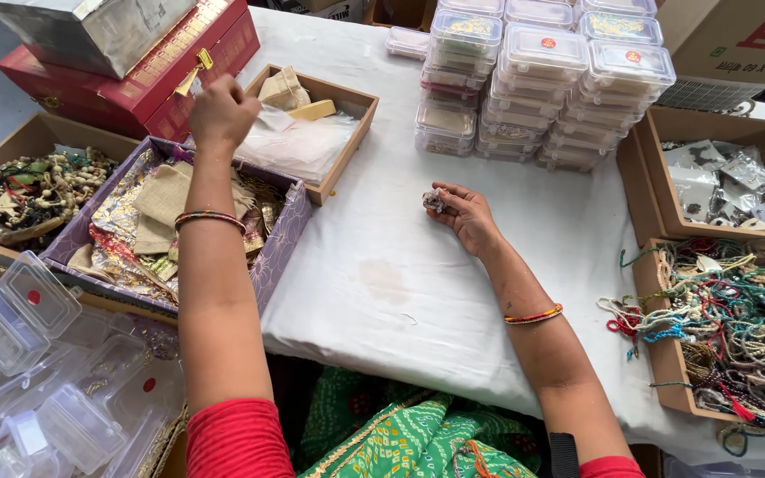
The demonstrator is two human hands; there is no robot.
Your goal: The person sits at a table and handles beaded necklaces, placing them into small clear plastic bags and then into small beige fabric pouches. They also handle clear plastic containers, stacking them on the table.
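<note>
Head view: the left hand (221,112) reaches to the upper left, fingers curled shut over the wooden tray (353,129), contents unclear. At centre, the right hand (467,215) rests on the white tablecloth (382,283), pinching a small trinket (435,200).

Left arm stretched forward, left hand (221,111) raised, fingers curled inward, back of hand to camera, right forearm angled inward, right hand (468,215) low, fingers pinched closed, bangles on both wrists
</note>
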